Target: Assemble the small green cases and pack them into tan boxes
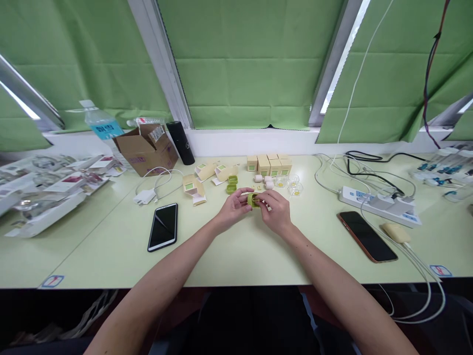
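A small green box-like case (pixel 253 200) is held up over the table in my left hand (pixel 232 211), its fingers closed around the left side. From the right, my right hand (pixel 275 211) brings its pinched fingertips to the case's open side; what they grip, if anything, is too small to make out. Just beyond the hands lie other small green cases (pixel 232 184) and several tiny pale pieces. Small pink rounded items (pixel 269 183) and clear plastic pieces (pixel 294 188) sit behind my right hand.
Small cardboard boxes (pixel 274 164) stand at the back, with opened cartons (pixel 194 189) to their left. Phones lie on both sides, one black-framed (pixel 163 227), one brown-edged (pixel 366 235). A power strip (pixel 380 205) with cables is right; a brown box (pixel 148 150) stands back left.
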The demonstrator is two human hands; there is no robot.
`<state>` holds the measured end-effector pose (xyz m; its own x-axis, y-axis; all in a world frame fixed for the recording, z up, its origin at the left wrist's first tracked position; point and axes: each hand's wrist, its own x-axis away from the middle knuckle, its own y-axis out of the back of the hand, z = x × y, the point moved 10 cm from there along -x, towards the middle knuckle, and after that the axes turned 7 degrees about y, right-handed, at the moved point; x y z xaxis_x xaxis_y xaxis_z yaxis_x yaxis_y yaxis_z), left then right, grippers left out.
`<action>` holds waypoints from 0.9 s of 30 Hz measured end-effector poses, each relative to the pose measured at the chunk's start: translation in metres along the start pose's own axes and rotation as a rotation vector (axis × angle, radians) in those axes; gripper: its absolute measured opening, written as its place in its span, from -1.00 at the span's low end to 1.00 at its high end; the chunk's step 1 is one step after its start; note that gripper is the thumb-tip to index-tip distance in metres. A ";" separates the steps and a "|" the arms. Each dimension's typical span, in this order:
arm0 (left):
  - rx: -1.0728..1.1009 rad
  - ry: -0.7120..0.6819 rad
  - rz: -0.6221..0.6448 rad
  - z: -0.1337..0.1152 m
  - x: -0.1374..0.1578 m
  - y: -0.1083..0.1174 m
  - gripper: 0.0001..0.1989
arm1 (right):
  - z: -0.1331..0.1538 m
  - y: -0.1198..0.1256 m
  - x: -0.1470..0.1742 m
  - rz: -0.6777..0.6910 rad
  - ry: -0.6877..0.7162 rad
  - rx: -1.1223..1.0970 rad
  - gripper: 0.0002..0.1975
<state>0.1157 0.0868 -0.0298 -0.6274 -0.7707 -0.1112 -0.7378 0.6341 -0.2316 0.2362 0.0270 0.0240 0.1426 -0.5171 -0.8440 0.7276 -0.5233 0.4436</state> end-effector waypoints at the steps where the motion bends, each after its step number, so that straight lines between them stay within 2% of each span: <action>1: 0.001 0.005 0.001 0.001 0.000 0.000 -0.38 | 0.001 0.000 0.000 -0.005 0.015 0.002 -0.76; 9: 0.011 0.030 0.005 0.003 0.000 -0.001 -0.39 | -0.004 -0.006 0.004 0.046 -0.003 0.060 -0.74; 18: -0.043 0.046 0.005 0.001 0.001 -0.002 -0.43 | -0.011 -0.014 0.007 0.114 0.007 -0.009 -0.69; 22: -0.056 0.004 -0.073 -0.004 0.000 0.004 -0.45 | -0.012 -0.011 0.006 0.109 0.025 -0.006 -0.67; 27: -0.098 -0.078 -0.237 -0.014 0.000 0.022 -0.44 | -0.015 -0.004 0.004 0.077 -0.010 -0.056 -0.66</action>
<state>0.0960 0.1011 -0.0217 -0.4159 -0.8986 -0.1398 -0.8849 0.4353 -0.1657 0.2442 0.0374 0.0142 0.1937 -0.5611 -0.8048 0.7509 -0.4431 0.4897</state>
